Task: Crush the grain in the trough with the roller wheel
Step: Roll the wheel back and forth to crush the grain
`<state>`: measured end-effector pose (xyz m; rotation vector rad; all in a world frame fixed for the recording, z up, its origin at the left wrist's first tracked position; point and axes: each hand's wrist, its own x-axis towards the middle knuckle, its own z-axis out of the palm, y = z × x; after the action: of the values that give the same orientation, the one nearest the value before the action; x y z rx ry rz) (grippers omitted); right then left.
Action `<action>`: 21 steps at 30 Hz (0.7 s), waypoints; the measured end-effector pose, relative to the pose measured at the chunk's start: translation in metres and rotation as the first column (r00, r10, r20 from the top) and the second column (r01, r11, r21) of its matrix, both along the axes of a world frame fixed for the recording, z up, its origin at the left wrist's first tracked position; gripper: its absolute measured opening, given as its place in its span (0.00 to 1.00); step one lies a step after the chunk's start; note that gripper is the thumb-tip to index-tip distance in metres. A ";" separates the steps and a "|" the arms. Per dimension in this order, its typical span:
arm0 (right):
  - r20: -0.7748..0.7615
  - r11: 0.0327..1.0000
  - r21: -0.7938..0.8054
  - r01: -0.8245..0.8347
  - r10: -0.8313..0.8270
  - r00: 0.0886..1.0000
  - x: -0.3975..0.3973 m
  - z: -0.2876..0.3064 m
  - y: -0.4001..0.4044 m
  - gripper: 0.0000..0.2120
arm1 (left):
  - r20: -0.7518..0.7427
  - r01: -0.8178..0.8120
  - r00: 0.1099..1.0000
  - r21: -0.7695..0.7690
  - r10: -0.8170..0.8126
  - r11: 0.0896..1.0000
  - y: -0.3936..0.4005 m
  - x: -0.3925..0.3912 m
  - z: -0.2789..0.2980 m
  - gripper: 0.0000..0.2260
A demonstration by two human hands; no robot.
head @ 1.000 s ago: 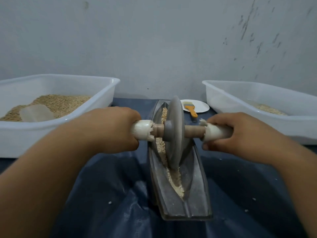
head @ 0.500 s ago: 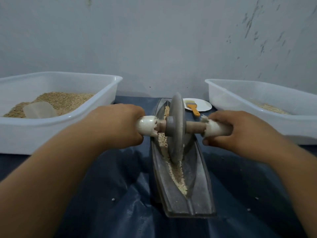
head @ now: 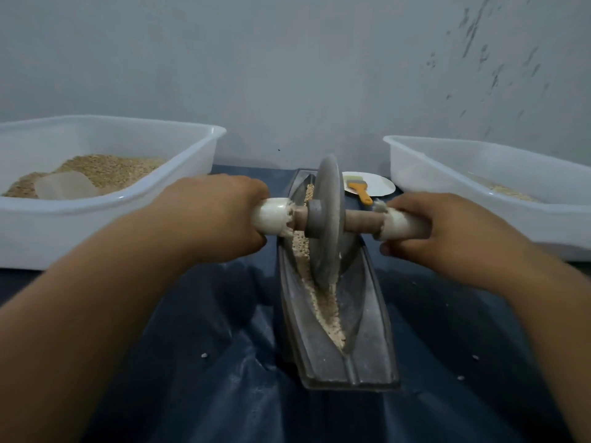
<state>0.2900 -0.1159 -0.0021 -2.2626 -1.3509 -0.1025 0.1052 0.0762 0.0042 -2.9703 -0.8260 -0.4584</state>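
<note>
Your left hand (head: 214, 219) was curled around the pale, smooth handle sleeve on the left end of the axle, and your right hand (head: 447, 231) gripped the matching sleeve on the right end. Between them stood the roller wheel (head: 326, 225), a thin grey disc, upright on its edge in the trough (head: 367, 314), toward its far half. The trough was long, narrow and boat-shaped, dull grey, its groove holding a tan, crumbly line of grain (head: 323, 302) that ran under the wheel. It lay on a dark blue, wrinkled sheet (head: 208, 362) with open cloth on both sides. A white plastic tub (head: 192, 155) of grain sat at your left, another tub (head: 431, 161) at your right, both well apart from the trough. Behind the wheel lay a white plate (head: 380, 183) with an orange-handled brush (head: 359, 190).
</note>
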 end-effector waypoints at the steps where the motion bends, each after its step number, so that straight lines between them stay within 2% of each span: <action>1: -0.004 1.000 -0.010 -0.002 0.002 1.000 0.000 0.001 -0.001 0.13 | 0.000 0.005 1.000 -0.009 -0.005 1.000 0.000 0.000 -0.001 0.09; 4: -0.130 0.989 -0.138 -0.059 0.041 0.991 0.000 0.014 -0.018 0.21 | -0.040 0.048 0.998 -0.031 -0.049 0.998 -0.001 -0.008 0.007 0.09; 6: -0.192 0.964 -0.235 -0.123 0.078 0.978 -0.003 0.022 -0.029 0.27 | -0.105 0.079 0.990 -0.125 -0.092 0.989 -0.003 -0.015 0.015 0.10; 8: -0.221 0.964 -0.223 -0.144 0.094 0.971 -0.003 0.024 -0.029 0.28 | -0.151 0.080 0.982 -0.196 -0.110 0.977 -0.005 -0.018 0.018 0.11; 12: -0.033 1.000 -0.019 0.002 -0.002 0.999 -0.001 0.005 -0.005 0.17 | -0.077 -0.008 0.997 -0.112 -0.001 0.994 0.000 -0.006 0.006 0.08; 14: 0.031 0.999 -0.003 0.042 -0.042 0.999 -0.002 0.001 0.000 0.16 | -0.042 -0.024 0.999 -0.075 0.021 0.997 0.000 -0.002 0.002 0.08; 17: -0.067 0.993 -0.117 0.012 -0.020 0.998 -0.003 0.010 -0.013 0.19 | -0.065 0.019 0.998 -0.040 -0.021 0.999 -0.001 -0.005 0.005 0.09; 19: -0.135 0.969 -0.242 -0.047 0.014 0.991 -0.005 0.021 -0.025 0.26 | -0.116 0.053 0.991 -0.082 -0.062 0.995 -0.005 -0.013 0.014 0.09; 21: -0.164 0.950 -0.299 -0.091 0.042 0.985 -0.007 0.026 -0.033 0.29 | -0.151 0.070 0.984 -0.135 -0.090 0.988 -0.008 -0.020 0.019 0.12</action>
<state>0.2828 -0.1486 0.0239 -2.4109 -1.4384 0.3238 0.0854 0.0680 0.0230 -3.1168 -0.7501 -0.1760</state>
